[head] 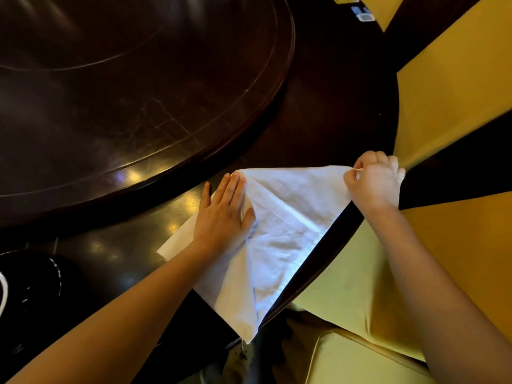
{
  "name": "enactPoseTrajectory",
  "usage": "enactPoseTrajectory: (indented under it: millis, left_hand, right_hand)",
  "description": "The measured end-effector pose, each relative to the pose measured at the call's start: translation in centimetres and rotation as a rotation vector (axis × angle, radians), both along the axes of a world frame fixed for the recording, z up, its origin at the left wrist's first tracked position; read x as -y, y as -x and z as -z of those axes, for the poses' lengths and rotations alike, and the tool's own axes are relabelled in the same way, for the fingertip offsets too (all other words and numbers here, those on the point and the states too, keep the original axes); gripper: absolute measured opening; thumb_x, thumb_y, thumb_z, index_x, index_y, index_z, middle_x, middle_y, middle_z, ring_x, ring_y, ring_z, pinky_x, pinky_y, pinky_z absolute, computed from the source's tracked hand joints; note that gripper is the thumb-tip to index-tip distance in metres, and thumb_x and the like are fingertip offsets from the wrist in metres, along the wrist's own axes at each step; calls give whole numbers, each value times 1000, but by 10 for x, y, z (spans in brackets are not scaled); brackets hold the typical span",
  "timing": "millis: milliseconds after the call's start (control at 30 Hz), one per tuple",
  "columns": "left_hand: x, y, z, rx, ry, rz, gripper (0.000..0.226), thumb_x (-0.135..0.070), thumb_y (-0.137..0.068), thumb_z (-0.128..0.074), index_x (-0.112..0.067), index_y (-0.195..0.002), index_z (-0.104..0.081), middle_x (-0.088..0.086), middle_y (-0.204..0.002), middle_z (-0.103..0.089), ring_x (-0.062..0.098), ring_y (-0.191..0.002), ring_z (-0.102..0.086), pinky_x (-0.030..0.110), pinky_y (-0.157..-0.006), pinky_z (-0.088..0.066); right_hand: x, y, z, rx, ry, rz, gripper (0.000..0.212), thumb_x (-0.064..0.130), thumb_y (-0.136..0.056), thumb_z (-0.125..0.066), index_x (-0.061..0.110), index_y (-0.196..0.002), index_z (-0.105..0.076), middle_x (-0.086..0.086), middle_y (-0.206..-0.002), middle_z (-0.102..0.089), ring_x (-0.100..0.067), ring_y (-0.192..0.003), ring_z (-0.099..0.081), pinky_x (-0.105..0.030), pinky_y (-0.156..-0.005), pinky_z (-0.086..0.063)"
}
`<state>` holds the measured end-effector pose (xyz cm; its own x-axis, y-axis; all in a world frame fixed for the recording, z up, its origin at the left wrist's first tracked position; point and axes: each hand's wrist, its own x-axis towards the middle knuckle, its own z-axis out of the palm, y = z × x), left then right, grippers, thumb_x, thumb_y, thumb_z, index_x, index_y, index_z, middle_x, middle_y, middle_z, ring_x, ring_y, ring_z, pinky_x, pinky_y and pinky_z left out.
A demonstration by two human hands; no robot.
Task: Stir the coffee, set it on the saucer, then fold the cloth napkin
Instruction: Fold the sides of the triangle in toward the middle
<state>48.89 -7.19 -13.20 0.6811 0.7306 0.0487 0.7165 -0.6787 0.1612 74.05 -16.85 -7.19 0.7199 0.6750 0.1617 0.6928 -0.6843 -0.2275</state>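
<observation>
A white cloth napkin (279, 225) lies on the dark wooden table (318, 112) by its right edge, folded into a rough triangle, with one point hanging over the near edge. My left hand (221, 214) rests flat on the napkin's left part, fingers spread, pressing it down. My right hand (374, 181) is closed on the napkin's far right corner, pinching it at the table edge and pulling the cloth taut. No coffee cup or saucer can be made out clearly.
A large raised round turntable (124, 87) fills the table's middle at upper left. A dark object with white marks (27, 286) sits at the lower left. Yellow-covered chairs (457, 92) stand to the right and below the table edge.
</observation>
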Motion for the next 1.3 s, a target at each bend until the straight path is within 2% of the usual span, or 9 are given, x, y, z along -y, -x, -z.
enactPoseTrajectory:
  millis: [100, 233, 367, 567, 700, 833, 967, 1133, 1300]
  left_hand:
    - [0, 0, 1, 2, -3, -8, 69, -47, -87, -12, -13, -147, -19, 3, -156, -18, 16, -144, -11, 46, -116, -5]
    - [0, 0, 2, -9, 7, -9, 70, -48, -86, -10, -15, -148, -16, 3, -157, -14, 16, -144, -7, 46, -116, -2]
    - [1, -1, 3, -57, 26, -20, 65, -47, -91, -14, -19, -149, -5, 1, -158, -2, 15, -144, 5, 46, -117, 5]
    - [-3, 1, 2, -44, 91, -1, 60, -45, -94, -12, -20, -148, -2, 0, -158, 1, 14, -144, 8, 45, -117, 7]
    - [-6, 5, -1, 45, 146, 15, 60, -43, -93, -13, -21, -148, -4, 0, -158, -4, 12, -144, 3, 43, -117, 7]
    - [-2, 4, -4, 69, 151, 8, 58, -46, -96, -12, -21, -148, -5, 0, -158, -5, 13, -144, 3, 43, -117, 7]
    - [-1, 5, -8, 86, 128, 29, 57, -46, -98, -19, -21, -148, -8, 1, -158, -4, 15, -144, 5, 41, -114, 11]
    - [42, 29, -19, 98, 76, 84, 56, -44, -97, -22, -19, -147, -16, 6, -155, -7, 21, -142, 2, 40, -116, 5]
    - [126, 65, -13, 65, 164, 186, 55, -38, -93, -32, -10, -140, -37, 11, -150, -31, 27, -140, -24, 52, -110, -28]
  right_hand:
    - [15, 59, -12, -87, -183, -245, 10, 11, -79, -53, 7, -86, -60, -15, -89, -63, -35, -89, -55, -41, -75, -44]
    - [59, 144, 7, -307, -192, -497, 10, 16, -80, -52, 14, -83, -61, -5, -83, -63, -27, -82, -58, -38, -69, -49]
    - [92, 192, 33, -393, -200, -539, 10, 24, -85, -49, 20, -87, -58, 3, -85, -60, -15, -82, -53, -22, -70, -43]
    - [113, 193, 42, -508, -239, -579, 19, 25, -83, -61, 15, -99, -57, 4, -98, -57, -5, -92, -46, -11, -77, -40]
    - [120, 191, 40, -456, -278, -640, 6, 13, -83, -56, 11, -87, -58, -2, -101, -59, -11, -96, -48, -14, -78, -41]
    - [122, 195, 38, -413, -302, -698, 8, 8, -84, -54, 9, -88, -61, -5, -98, -62, -12, -95, -50, -13, -81, -41]
    - [130, 200, 36, -351, -243, -757, 13, 6, -85, -55, 9, -95, -63, -4, -101, -62, -16, -95, -55, -23, -82, -48]
    - [130, 189, 29, -339, -226, -758, 17, 5, -85, -50, 10, -91, -65, -3, -98, -62, -19, -93, -55, -32, -80, -46]
    - [105, 158, 18, -394, -325, -543, 21, 6, -89, -45, 11, -94, -65, 0, -96, -63, -14, -95, -54, -23, -83, -45]
